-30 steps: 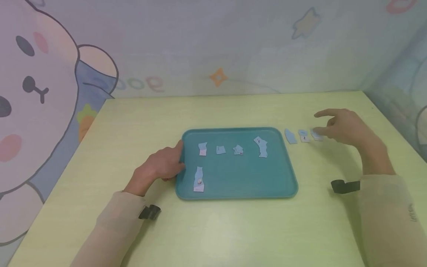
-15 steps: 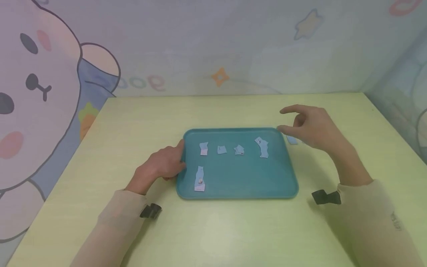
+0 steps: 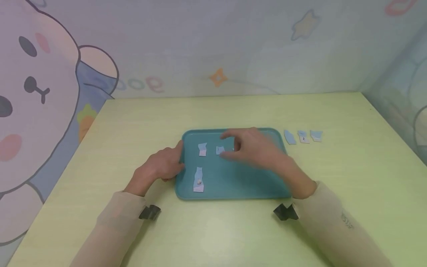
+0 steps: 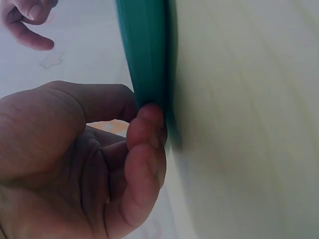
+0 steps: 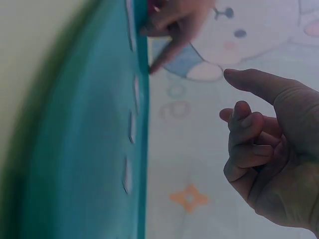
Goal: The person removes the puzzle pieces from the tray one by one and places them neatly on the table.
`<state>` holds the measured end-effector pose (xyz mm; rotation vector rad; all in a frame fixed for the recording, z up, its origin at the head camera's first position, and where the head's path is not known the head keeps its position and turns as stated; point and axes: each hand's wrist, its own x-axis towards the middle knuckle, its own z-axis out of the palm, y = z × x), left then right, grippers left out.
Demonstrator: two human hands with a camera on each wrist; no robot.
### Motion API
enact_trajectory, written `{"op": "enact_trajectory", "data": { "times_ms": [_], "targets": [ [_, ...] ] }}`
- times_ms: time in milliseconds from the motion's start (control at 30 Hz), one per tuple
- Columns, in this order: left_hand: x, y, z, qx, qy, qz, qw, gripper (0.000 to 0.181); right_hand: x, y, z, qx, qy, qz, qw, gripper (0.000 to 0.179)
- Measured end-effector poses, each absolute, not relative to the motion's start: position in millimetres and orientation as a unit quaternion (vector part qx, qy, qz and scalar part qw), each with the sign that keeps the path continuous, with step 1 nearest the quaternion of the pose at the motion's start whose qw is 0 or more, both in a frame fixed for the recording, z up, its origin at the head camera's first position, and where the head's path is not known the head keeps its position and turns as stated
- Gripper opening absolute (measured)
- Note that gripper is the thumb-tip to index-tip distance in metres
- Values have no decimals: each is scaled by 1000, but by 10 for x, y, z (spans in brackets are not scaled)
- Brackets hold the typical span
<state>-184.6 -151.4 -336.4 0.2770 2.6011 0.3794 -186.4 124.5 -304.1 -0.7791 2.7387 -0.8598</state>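
A teal tray (image 3: 230, 187) lies on the table with several small torn paper pieces on it, pale blue with white or pink parts. My left hand (image 3: 165, 163) pinches its left rim between thumb and fingers, as the left wrist view shows. Over the tray's upper middle hovers my right hand (image 3: 255, 148), slightly blurred, thumb and forefinger apart with nothing between them and the other fingers curled. Just left of those fingertips is a small square paper piece (image 3: 219, 150). A tall piece (image 3: 198, 180) lies at lower left, another piece (image 3: 202, 149) above it. My right hand hides the pieces farther right.
Right of the tray, three more paper pieces lie in a row: a curved blue one (image 3: 290, 137), a blue and white one (image 3: 303, 136) and another (image 3: 316, 135). A wall with cartoon drawings stands behind the pale yellow table (image 3: 213, 233).
My right hand has moved left from the row of loose pieces to above the tray, uncovering that row and covering the tray's right-hand pieces. My left hand stays on the rim.
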Motion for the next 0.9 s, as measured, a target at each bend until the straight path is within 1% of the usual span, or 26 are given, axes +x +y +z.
{"op": "enact_trajectory", "data": {
  "times_ms": [167,367,433,633,767,900],
  "targets": [
    [-1862,-1508,-3370,104,953,136,249,79,-1796,966,-3172,-291,916,-248,118,56],
    [-1862,-1511,-3367,105,953,136,251,79,-1695,728,-3298,-272,918,-212,194,67],
    [-1858,-1514,-3371,104,952,137,252,79,-1669,672,-3334,-267,917,-213,207,71],
    [-1859,-1519,-3380,111,953,139,247,78,-1623,587,-3401,-278,920,-184,204,77],
    [-1864,-1523,-3380,116,954,140,240,76,-1617,569,-3410,-285,921,-174,198,72],
    [-1861,-1529,-3378,112,953,140,243,77,-1619,559,-3421,-294,921,-166,192,63]
  ]
}}
